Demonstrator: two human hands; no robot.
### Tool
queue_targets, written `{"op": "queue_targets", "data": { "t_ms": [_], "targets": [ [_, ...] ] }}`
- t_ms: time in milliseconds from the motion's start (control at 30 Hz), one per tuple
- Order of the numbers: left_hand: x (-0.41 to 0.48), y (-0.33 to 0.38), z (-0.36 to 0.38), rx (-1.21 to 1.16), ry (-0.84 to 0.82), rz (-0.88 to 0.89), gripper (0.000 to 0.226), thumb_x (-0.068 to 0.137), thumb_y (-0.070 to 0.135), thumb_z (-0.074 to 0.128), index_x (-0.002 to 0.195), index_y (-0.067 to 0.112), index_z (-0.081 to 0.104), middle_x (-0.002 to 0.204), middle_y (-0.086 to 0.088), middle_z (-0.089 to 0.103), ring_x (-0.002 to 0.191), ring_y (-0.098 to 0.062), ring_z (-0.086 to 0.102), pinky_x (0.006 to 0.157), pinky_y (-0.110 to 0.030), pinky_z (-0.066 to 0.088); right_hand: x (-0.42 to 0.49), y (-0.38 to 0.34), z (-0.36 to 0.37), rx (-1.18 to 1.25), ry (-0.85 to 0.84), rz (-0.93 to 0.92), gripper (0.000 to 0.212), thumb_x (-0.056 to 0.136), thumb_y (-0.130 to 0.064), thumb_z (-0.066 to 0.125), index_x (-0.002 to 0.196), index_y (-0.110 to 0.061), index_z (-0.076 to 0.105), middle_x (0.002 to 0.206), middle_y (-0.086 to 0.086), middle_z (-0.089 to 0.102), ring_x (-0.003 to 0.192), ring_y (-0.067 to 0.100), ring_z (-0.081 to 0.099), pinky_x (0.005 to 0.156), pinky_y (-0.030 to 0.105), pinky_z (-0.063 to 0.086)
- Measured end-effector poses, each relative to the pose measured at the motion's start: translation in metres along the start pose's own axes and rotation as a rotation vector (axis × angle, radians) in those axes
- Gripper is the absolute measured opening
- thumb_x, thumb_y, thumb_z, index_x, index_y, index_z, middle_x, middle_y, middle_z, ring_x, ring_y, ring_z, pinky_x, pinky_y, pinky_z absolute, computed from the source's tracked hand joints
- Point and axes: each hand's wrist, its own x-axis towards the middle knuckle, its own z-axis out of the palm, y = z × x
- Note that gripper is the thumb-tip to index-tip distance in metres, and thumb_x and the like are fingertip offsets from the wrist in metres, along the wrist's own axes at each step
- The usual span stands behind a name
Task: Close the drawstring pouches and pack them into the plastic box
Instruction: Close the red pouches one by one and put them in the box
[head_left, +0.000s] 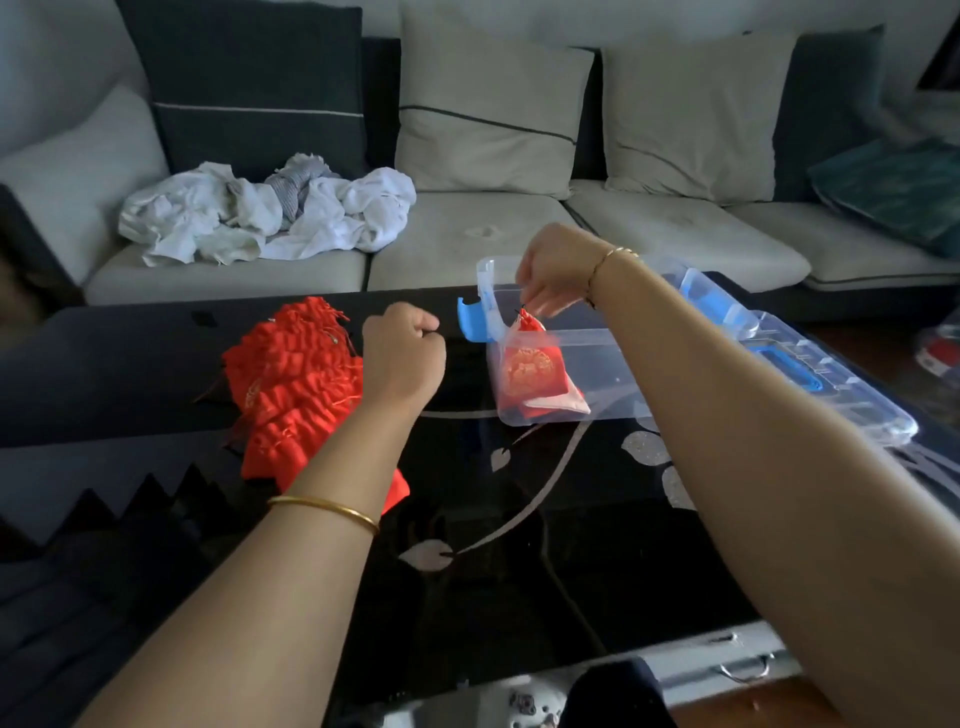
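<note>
The right hand (558, 275) pinches the gathered neck of a red embroidered drawstring pouch (525, 364), which hangs inside the left end of a clear plastic box (613, 374) with a blue latch. The left hand (402, 353) is clenched in a fist, apparently empty, beside a pile of red fabric pouches (291, 384). All this sits on a glossy black desk (519, 493) with a silver leaf pattern. Behind it, a grey sofa (467, 234) carries crumpled white cloth (270, 213).
</note>
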Motion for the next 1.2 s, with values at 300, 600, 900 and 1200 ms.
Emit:
{"op": "queue_targets", "data": {
  "t_ms": [300,600,900,1200],
  "targets": [
    [-0.071,-0.06,-0.049,0.141,0.174,-0.536,0.039,0.088,0.015,0.052,0.127,0.012,0.051,0.137,-0.02,0.034,0.127,-0.038,0.034,0.101,-0.046,0.037,-0.089,0.002,0.143,0.454,-0.208,0.002,0.029,0.092,0.009,0.034,0.115,-0.001,0.049,0.081,0.018,0.054,0.063,0.03,0.06,0.046,0.029,0.051],
    [-0.062,-0.084,-0.057,-0.147,0.155,-0.754,0.054,0.085,0.015,0.058,0.134,0.007,0.036,0.138,-0.017,0.036,0.118,-0.037,0.048,0.096,-0.048,0.048,-0.08,0.005,0.213,0.408,-0.08,0.066,0.052,0.087,-0.009,0.056,0.134,0.0,0.035,0.116,0.02,0.057,0.09,0.033,0.066,0.079,0.043,0.057],
    [-0.067,-0.08,-0.061,-0.463,0.135,-0.677,0.06,0.084,0.026,0.069,0.132,0.002,0.042,0.125,-0.015,0.058,0.112,-0.031,0.057,0.085,-0.033,0.046,-0.083,0.014,0.207,0.364,0.052,-0.036,0.01,0.084,-0.01,0.056,0.075,-0.007,0.057,0.089,0.023,0.07,0.079,0.038,0.069,0.076,0.05,0.056],
    [-0.075,-0.048,-0.049,-0.429,0.01,-0.305,0.012,0.089,0.031,0.062,0.095,0.021,0.062,0.089,0.005,0.065,0.091,-0.019,0.062,0.08,-0.034,0.049,-0.11,0.031,0.158,0.377,0.033,-0.144,0.006,0.083,-0.004,0.052,0.084,-0.009,0.055,0.074,0.009,0.065,0.075,0.035,0.07,0.075,0.047,0.057]
  ]
}}
